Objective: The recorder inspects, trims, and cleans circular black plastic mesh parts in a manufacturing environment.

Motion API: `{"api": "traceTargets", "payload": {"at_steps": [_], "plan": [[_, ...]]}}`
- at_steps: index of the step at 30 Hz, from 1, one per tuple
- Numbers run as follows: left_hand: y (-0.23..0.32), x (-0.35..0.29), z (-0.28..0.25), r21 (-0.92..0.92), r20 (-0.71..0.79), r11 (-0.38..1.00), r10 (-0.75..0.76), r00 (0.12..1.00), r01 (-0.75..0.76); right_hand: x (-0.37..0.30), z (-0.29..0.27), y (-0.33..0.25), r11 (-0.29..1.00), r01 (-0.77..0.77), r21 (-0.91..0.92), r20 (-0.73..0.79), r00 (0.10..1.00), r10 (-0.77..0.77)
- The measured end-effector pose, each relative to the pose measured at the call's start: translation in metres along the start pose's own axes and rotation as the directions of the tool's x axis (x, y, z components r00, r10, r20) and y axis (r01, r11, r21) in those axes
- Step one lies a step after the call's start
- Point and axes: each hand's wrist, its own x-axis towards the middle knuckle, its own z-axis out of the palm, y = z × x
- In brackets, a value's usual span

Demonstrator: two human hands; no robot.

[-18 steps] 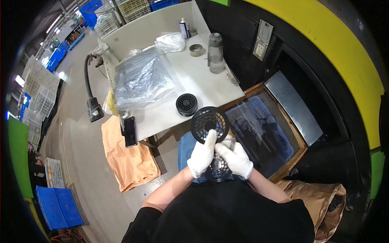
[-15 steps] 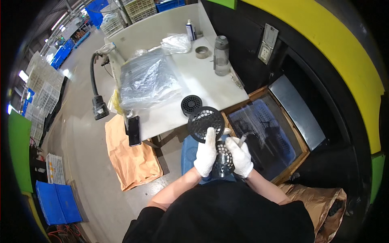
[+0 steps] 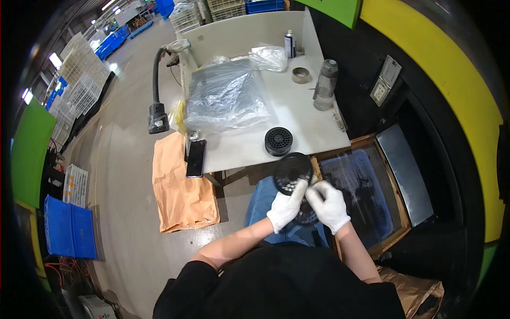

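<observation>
My left hand (image 3: 287, 209), in a white glove, grips a round black plastic grille (image 3: 292, 169) by its near rim, thumb on top. The grille is tilted up, with a lattice of openings. My right hand (image 3: 328, 206), also gloved, is closed beside it, fingertips close to the grille's near right rim. Whatever those fingers hold is hidden. Below and between the hands, a second round black latticed part (image 3: 306, 215) shows in part; I cannot tell what supports it. Just beyond the grille, a black round part with a perforated top (image 3: 278, 141) rests on the white table (image 3: 239, 151).
On the table lie a plastic-wrapped stack (image 3: 226, 98), a phone (image 3: 196, 158), a tape roll (image 3: 300, 75), a bottle (image 3: 325, 85) and a spray can (image 3: 289, 44). A wooden-framed bin with a blue basket (image 3: 380, 196) stands right; a brown paper bag (image 3: 186, 183) lies left.
The view has shifted, so the table sits further right. My right hand has come closer to the grille's rim, and the grey stub seen at its fingers no longer shows. My left hand keeps the grille.
</observation>
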Motion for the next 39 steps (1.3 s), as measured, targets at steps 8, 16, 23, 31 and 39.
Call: {"api": "traceTargets", "payload": {"at_steps": [8, 16, 23, 31, 39], "plan": [[-0.013, 0.013, 0.018, -0.075, -0.327, 0.717, 0.639, 0.696, -0.693, 0.009, 0.017, 0.005, 0.888, -0.054, 0.456, -0.277, 0.940, 0.200], [-0.009, -0.001, 0.012, -0.275, -0.009, 0.838, 0.487, 0.873, -0.471, -0.008, 0.014, 0.003, 0.437, -0.392, 0.809, 0.288, 0.914, 0.286], [-0.005, 0.017, 0.007, 0.021, -0.083, 0.981, 0.194, 0.978, -0.193, 0.015, 0.000, 0.019, 0.985, -0.050, 0.163, -0.345, 0.933, 0.105], [0.011, 0.090, -0.027, 0.492, 0.275, 0.737, 0.374, 0.886, -0.464, 0.015, -0.025, 0.048, 0.837, -0.216, 0.502, -0.347, 0.837, 0.424], [0.058, 0.187, -0.104, 0.934, -0.091, 0.335, 0.567, 0.819, -0.128, -0.020, -0.043, 0.066, 0.773, -0.232, 0.591, -0.419, 0.730, 0.539]]}}
